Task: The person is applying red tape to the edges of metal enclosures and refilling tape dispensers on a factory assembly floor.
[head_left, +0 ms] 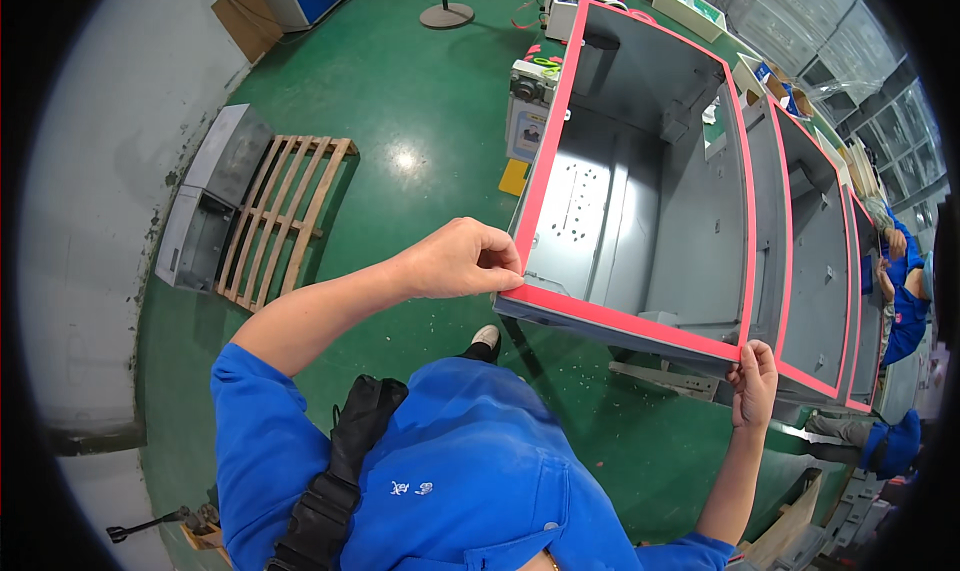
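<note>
Green workshop floor (pixel 420 121) fills the background, with a wooden pallet (pixel 285 216) and a grey metal box (pixel 205 201) lying at the far left beside a pale wall. Toward the middle, the left hand (pixel 460 259) is pinched shut on the near left corner of a red strip (pixel 620 321) that runs along the front rim of an open grey sheet-metal cabinet (pixel 640 201), thumb and fingers closed on the strip right at the corner. That cabinet stands on the floor just ahead of the person, first in a row of like cabinets (pixel 815 271) stretching right. It looks stiff, heavy and sharp-edged, best held by its folded rims; the strip seems thin, soft and pliable, best handled at its ends. At the near right corner, the right hand (pixel 755 381) grips the strip's other end, fingers curled closed about the rim. Further right, other workers in blue (pixel 905 311) bend over the far cabinets.
</note>
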`<state>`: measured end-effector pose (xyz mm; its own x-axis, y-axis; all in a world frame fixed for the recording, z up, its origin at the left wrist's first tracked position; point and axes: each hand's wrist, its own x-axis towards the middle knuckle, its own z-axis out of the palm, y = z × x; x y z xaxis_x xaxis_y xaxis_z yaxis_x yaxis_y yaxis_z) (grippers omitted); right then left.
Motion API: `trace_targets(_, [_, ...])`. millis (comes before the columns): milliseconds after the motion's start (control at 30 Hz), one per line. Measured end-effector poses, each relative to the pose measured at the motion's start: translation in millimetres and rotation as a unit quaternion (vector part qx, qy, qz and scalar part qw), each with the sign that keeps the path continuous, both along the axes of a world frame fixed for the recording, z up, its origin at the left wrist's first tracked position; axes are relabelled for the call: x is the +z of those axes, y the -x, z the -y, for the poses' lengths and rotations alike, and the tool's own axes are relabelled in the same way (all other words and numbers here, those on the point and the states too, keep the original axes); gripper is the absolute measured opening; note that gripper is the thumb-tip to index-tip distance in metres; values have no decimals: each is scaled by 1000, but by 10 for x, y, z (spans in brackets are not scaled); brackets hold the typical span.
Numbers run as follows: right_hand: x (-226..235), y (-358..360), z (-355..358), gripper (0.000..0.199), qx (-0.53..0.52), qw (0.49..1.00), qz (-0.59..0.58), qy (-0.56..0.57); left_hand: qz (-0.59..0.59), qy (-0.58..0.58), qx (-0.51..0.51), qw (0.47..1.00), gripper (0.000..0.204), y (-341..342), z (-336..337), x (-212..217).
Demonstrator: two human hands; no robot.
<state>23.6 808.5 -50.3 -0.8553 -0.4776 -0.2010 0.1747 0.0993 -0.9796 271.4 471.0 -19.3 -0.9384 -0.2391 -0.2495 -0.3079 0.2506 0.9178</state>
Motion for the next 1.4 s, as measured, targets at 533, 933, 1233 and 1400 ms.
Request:
trace_targets(533, [3,-29,-22,9,-10,1000,-8,-1,-63,73,0,995,7,-29,-61,-61])
trace_targets(933, [-37,-185,110,16,-93,996,-10,8,-375,387,-147,829,27,97,184,-216])
trace_targets(1233, [-233,-328,299,15,-281,957,-66,16,-482,337,-436,681,34,514,472,-392])
trace_targets(1400, [-272,-420,327,16,-372,924,-91,2,-502,264,-533,628,37,683,647,-342])
